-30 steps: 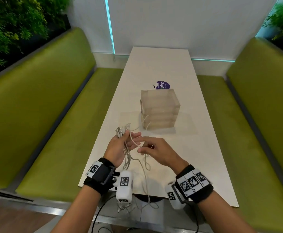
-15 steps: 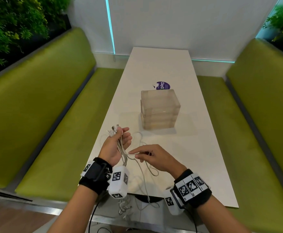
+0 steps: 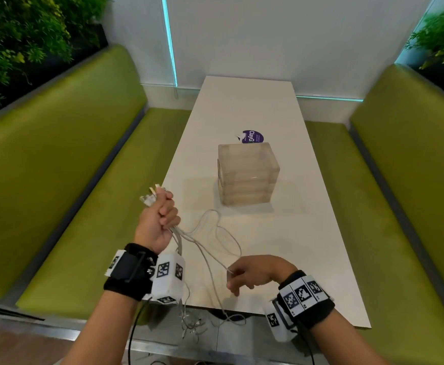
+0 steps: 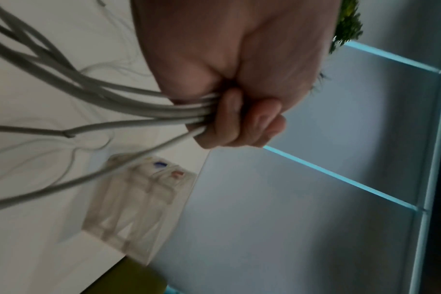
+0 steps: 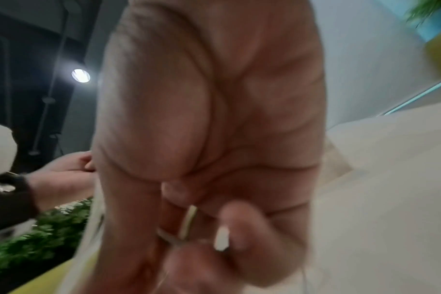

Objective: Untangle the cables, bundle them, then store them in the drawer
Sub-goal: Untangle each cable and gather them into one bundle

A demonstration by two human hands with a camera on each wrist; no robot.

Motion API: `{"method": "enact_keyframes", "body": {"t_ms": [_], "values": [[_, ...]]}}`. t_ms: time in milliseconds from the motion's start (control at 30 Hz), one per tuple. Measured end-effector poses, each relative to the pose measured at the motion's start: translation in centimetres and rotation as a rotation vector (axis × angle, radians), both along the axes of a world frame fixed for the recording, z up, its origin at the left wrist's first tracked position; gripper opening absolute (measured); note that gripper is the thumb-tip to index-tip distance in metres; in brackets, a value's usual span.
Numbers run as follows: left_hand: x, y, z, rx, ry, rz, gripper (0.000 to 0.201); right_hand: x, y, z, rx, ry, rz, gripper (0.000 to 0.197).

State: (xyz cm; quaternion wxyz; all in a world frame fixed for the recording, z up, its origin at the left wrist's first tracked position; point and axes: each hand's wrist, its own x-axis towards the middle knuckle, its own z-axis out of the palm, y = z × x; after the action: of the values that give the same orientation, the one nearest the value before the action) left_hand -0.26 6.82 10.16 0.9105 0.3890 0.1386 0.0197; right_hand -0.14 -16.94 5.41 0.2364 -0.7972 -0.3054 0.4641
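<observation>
My left hand (image 3: 163, 214) is a fist round a bundle of white cables (image 3: 210, 241); their plug ends (image 3: 149, 197) stick out above the fist. In the left wrist view the curled fingers (image 4: 239, 123) clamp several strands (image 4: 139, 111). The strands loop over the white table (image 3: 308, 233) and hang off its near edge in a tangle (image 3: 192, 327). My right hand (image 3: 242, 277) pinches one strand near the front edge; the right wrist view shows that strand (image 5: 189, 218) between thumb and fingers, blurred. A translucent drawer box (image 3: 247, 175) stands mid-table, its drawers pushed in.
A purple round sticker (image 3: 252, 137) lies behind the drawer box. Green benches (image 3: 70, 206) run along both sides of the table. Plants (image 3: 18, 35) fill the upper corners. The near table edge (image 3: 242, 310) is just under my wrists.
My left hand has risen and drawn left with the cable ends. My right hand has slid down the strand toward the near table edge, pulling the cable out longer.
</observation>
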Motion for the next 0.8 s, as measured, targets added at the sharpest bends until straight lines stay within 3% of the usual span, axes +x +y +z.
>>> {"method": "enact_keyframes", "body": {"t_ms": [67,133,200,300,467,600,667,800], "values": [[0.1,1.2,-0.1,0.065,0.0,0.042,0.033,0.2,-0.7,0.4,0.145,-0.031,-0.094,0.018],[-0.1,1.4,-0.5,0.169,0.031,0.029,0.032,0.6,-0.9,1.6,0.4,-0.031,-0.31,0.023],[-0.6,0.3,-1.0,0.309,0.071,-0.074,0.031,1.0,-0.6,3.3,0.628,-0.02,-0.511,0.027],[-1.6,-2.6,-1.6,0.465,0.076,-0.301,0.033,1.7,0.7,5.1,0.717,-0.041,-0.589,0.031],[-2.6,-5.5,-1.3,0.425,-0.008,-0.417,0.027,2.5,2.3,5.5,0.653,-0.135,-0.716,0.036],[-2.7,-5.6,-0.9,0.544,0.027,-0.402,0.023,2.6,2.7,5.8,0.538,-0.245,-0.753,0.035],[-2.5,-5.0,-0.7,0.529,0.049,-0.368,0.024,2.9,2.2,5.7,0.4,-0.242,-0.673,0.028],[-1.4,-2.3,0.1,0.246,0.083,-0.197,0.025,3.0,0.4,3.9,-0.055,-0.106,-0.275,0.016]]}}
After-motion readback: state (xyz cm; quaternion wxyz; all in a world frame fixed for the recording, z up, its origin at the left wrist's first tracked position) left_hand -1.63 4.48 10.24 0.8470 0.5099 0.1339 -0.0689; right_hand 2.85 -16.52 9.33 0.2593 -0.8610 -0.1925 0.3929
